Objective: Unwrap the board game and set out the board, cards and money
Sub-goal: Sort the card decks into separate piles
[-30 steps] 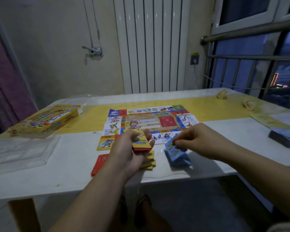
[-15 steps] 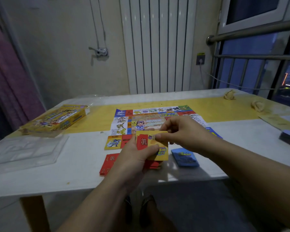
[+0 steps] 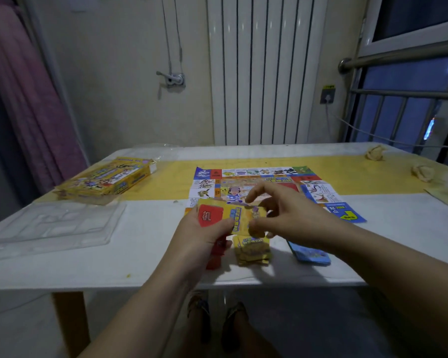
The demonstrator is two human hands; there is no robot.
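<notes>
Three sorted piles lie at the near edge of the bench [image 3: 145, 244]: red pile [image 3: 216, 257], partly under my left wrist; yellow pile [image 3: 252, 250]; blue pile [image 3: 309, 254].

Board [image 3: 259, 177]: unfolded flat at mid-bench, just beyond the hands.

Left hand [image 3: 204, 236]: fingers curled round a small fan of cards [image 3: 233, 215], held above the piles, with a red card [image 3: 209, 215] facing me.

Right hand [image 3: 290, 218]: thumb and fingertips pinch the yellow card [image 3: 254, 214] at the fan's right end; the other fingers are spread loose.

Money: I cannot tell notes from cards in this dim view.

Box [image 3: 106, 179] and plastic tray [image 3: 52, 226]: far left, well apart from the work.

Risks, as I judge them:
- A pull on one card drags its neighbours and the fan spills over the piles.
- The yellow pile already looks ragged, so a careless drop scatters it.
- The blue pile sits close to the bench edge, where my right forearm could sweep it off.
- The low light invites sorting by the wrong colour.
</notes>
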